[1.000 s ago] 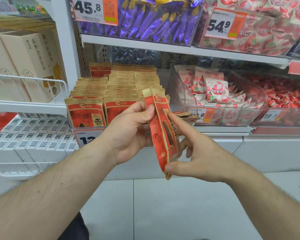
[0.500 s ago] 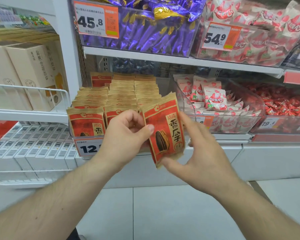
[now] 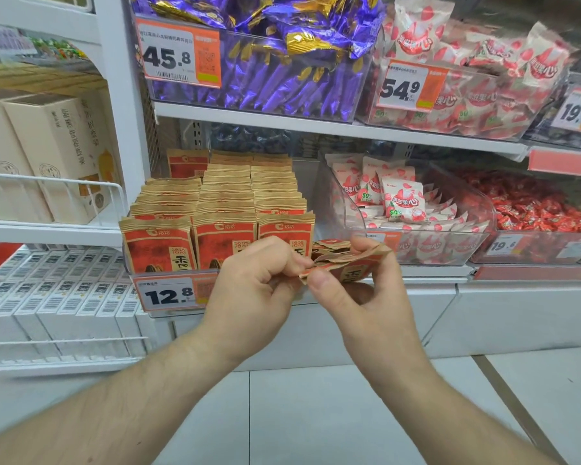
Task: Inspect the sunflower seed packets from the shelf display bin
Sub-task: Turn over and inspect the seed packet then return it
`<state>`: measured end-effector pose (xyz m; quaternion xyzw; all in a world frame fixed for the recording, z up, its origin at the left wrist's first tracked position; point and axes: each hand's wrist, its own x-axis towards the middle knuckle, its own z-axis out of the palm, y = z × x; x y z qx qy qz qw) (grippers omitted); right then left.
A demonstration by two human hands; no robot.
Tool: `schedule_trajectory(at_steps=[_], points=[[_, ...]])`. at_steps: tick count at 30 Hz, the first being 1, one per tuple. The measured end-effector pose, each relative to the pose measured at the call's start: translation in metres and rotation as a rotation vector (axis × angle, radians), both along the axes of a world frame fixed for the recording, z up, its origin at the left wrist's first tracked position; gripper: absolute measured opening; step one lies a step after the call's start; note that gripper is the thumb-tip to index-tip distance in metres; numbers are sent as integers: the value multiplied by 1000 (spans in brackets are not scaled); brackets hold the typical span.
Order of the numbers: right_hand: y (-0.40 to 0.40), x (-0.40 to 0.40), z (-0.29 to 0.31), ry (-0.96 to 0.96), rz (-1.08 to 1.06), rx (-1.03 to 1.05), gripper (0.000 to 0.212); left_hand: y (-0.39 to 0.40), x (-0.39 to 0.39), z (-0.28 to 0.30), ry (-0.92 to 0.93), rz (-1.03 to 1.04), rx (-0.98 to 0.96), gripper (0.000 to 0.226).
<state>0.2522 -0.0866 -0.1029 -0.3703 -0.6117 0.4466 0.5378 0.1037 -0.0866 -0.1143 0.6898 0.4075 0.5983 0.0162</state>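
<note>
**Two hands pinch a seed packet at the front of the bin**

Both hands meet just in front of the clear plastic display bin [image 3: 141,273] that sits at the front edge of the lower white shelf [image 3: 433,270]. Between them is a red-and-tan paper sunflower seed packet [image 3: 349,263], tipped nearly flat so that its top seam faces the camera and part of the printed face shows below. The left hand [image 3: 259,280] has its fingers curled, with thumb and forefinger pinching the packet's left end. The right hand [image 3: 366,297] pinches the same packet, its thumb on the near lower edge and its fingers [image 3: 366,245] curled over the far edge.

Behind the hands, the bin holds three upright rows of matching red-and-tan seed packets [image 3: 222,209], running back toward the rear of the shelf. A white-and-orange price tag reading 12.8 [image 3: 175,293] is fixed to the bin's front wall, at its left corner.

To the right on the same shelf stands a clear bin of white-and-pink strawberry sweet packs [image 3: 403,199], and beyond it a bin of small red wrapped candies [image 3: 534,203]. On the shelf above lies a bin of purple foil-wrapped sweets [image 3: 282,72].
</note>
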Motion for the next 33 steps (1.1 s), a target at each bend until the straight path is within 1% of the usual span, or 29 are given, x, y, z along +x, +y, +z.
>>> schedule_trajectory(at_steps=[3,6,8,10,11,13,15,17,20,22,23,25,27,28,30,32,33], points=[[1,2,-1,38,21,12,57,2,-1,-1,17,-2,23,30],[1,4,2,61,30,14,52,3,-3,-2,32,-10,49,25],[1,4,4,67,32,13,39,3,-3,-3,50,-5,57,15],[1,5,6,80,31,-1,25,4,-4,-2,59,-2,54,12],[2,5,6,87,30,-5,25,4,-4,-2,56,-5,55,13],[3,6,5,108,37,-15,36,3,-3,-1,47,-18,68,18],[4,7,4,118,47,-18,43,1,-3,0,43,-39,72,13],[5,8,2,121,45,-13,42,1,-3,0,38,-42,72,10],[6,9,2,105,47,8,40,1,-3,0,51,-27,66,14],[8,12,6,54,58,32,44,0,-4,0,57,-21,53,14],[10,15,8,-9,70,51,43,0,-4,1,35,-21,34,16],[15,22,15,-169,99,99,29,-2,-7,3,-80,-38,-52,13],[21,31,17,-305,90,118,26,-2,-9,6,-205,-39,-134,9],[23,33,18,-335,86,100,24,-3,-10,7,-243,-29,-164,10],[26,35,19,-318,92,49,15,-4,-9,11,-296,-33,-233,15],[26,34,20,-249,82,-13,16,-4,-9,15,-386,-129,-361,16],[28,35,20,-204,70,-46,13,-4,-11,16,-430,-200,-463,24]])
